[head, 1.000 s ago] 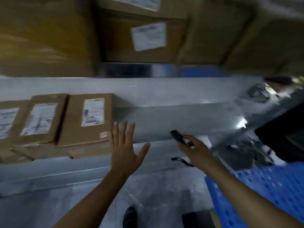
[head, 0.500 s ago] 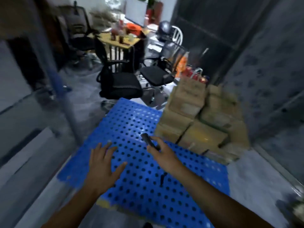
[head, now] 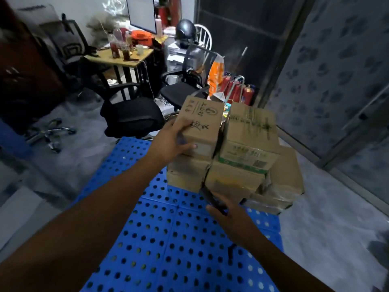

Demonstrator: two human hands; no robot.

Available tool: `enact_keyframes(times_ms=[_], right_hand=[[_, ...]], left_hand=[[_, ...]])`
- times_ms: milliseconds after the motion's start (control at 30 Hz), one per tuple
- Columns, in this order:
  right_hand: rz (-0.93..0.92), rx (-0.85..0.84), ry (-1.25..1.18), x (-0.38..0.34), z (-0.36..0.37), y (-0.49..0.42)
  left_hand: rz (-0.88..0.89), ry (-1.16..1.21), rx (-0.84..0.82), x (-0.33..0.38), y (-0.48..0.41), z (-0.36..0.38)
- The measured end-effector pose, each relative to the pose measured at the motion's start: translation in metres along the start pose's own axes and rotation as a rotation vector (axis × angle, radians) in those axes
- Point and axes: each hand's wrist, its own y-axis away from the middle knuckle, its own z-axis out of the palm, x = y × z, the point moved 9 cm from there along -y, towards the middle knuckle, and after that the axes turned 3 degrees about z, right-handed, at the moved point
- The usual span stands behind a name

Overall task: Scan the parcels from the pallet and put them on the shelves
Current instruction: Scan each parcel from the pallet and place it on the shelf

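Observation:
A stack of brown cardboard parcels stands on the far right part of the blue perforated pallet (head: 160, 245). My left hand (head: 172, 142) grips the left side of the top left parcel (head: 203, 123), which bears black writing, with the thumb on its near face. Beside it sits a parcel with green print (head: 250, 135). My right hand (head: 229, 213) holds a dark handheld scanner (head: 210, 199) low in front of the stack, its strap hanging below the wrist.
Two black office chairs (head: 130, 116) stand just beyond the pallet. Behind them is a wooden desk (head: 124, 57) with bottles, a cup and a monitor. A dark patterned wall (head: 328, 76) runs along the right. Red bags (head: 237, 89) lie behind the stack.
My view has swung from the shelf round to the pallet. My left hand, open a moment ago, has reached forward and taken hold of the top left parcel. My right hand keeps the scanner.

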Motion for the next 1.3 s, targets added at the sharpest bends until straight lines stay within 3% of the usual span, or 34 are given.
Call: enact_keyframes(times_ms=[167, 333, 567, 767, 833, 900, 1033, 1200, 1300], right_hand=[[0.003, -0.05, 0.029, 0.011, 0.03, -0.017], [0.069, -0.168, 0.019, 0.021, 0.086, -0.03], [-0.051, -0.33, 0.294, 0.0, 0.196, -0.033], [-0.046, -0.26, 0.572, -0.009, 0.227, -0.041], [-0.017, -0.239, 0.601, -0.013, 0.226, -0.042], [0.006, -0.211, 0.642, -0.016, 0.223, -0.04], [0.026, -0.157, 0.661, -0.032, 0.221, -0.036], [-0.1, -0.107, 0.637, -0.073, 0.24, -0.036], [-0.119, -0.12, 0.658, -0.089, 0.261, -0.039]], left_hand=[[0.005, 0.042, 0.216, -0.009, 0.069, -0.028], [-0.098, -0.086, 0.397, -0.07, 0.23, -0.074], [-0.445, -0.099, 0.243, -0.189, 0.388, -0.047], [-0.326, -0.438, 0.034, -0.194, 0.371, -0.033], [-0.306, -0.486, -0.101, -0.194, 0.358, -0.02], [-0.31, -0.503, -0.135, -0.196, 0.352, -0.015], [-0.294, -0.358, -0.017, -0.213, 0.356, -0.041], [-0.348, 0.336, 0.037, -0.249, 0.382, -0.076], [-0.339, 0.333, 0.073, -0.247, 0.382, -0.091]])
